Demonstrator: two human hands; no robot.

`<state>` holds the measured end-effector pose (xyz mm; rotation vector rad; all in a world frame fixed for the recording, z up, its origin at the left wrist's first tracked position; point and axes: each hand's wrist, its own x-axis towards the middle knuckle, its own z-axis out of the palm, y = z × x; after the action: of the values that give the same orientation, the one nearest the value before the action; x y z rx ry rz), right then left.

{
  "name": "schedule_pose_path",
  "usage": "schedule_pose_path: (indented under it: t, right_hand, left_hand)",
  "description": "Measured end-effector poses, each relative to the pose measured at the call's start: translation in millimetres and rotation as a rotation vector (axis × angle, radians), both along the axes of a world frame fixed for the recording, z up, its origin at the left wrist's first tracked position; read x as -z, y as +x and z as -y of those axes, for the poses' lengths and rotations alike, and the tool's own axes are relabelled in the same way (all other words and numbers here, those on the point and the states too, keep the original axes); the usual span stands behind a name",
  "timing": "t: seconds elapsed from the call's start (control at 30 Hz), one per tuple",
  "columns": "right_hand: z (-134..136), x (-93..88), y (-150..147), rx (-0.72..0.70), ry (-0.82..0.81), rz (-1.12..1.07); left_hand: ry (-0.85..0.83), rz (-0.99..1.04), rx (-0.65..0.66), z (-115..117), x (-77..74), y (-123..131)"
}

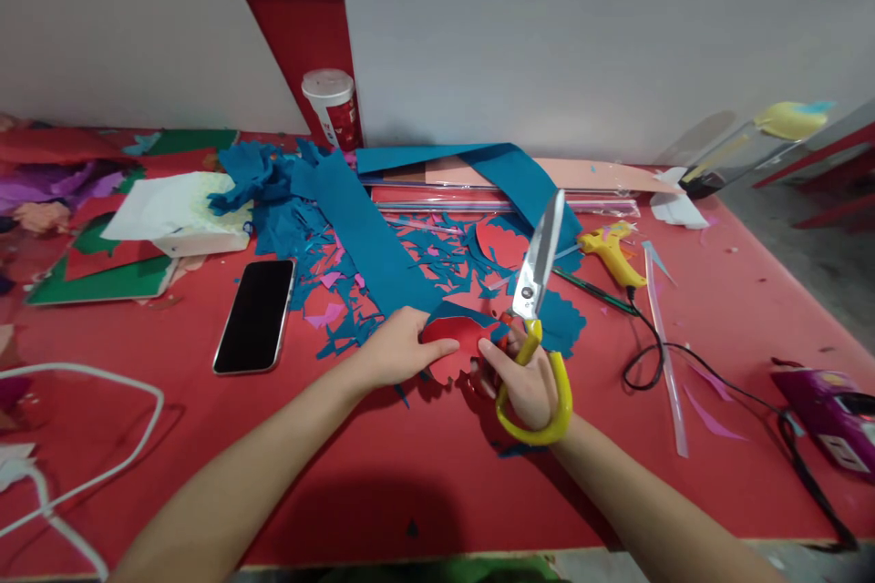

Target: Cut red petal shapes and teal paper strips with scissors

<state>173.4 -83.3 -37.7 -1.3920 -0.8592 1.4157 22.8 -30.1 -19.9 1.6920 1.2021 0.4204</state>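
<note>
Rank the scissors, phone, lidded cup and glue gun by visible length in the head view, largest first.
1. Scissors, clearly longest
2. Phone
3. Lidded cup and glue gun: too close to rank, and the cup stands farther from the camera.

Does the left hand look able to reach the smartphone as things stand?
Probably yes: only small blue scraps lie between the left hand and the smartphone, though that hand would need to release the red cutout.
</note>
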Motion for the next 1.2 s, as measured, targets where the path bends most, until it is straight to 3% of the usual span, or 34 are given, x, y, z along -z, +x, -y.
schedule_pose_path:
  t: [0.17,0.3,0.57,0.8,1.2]
  right_hand:
    - [4,17.3,6,-0.227,-0.012,-0.255]
    - [5,26.7,13,-0.352,-0.009,-0.380]
    - [3,20.8,17,-0.541,0.096,-0.341]
    - [9,22.0,20,-0.658,0.130,-0.386]
    - [10,33.7,23,-0.673,0.120,-0.384]
  left_hand:
    - [0.048,-0.026,-0.213,-10,-6.2,-12]
    - [-0.106,0.189,-0.313,-17,-12.5,-21]
    - [-0.068,0.418,-0.536,-22,-26.1,-30]
    - [-0.086,0.505,-0.573,-20,-27.6,-32]
    - [-0.182,0.567,-0.546,-14,-36.0,-31]
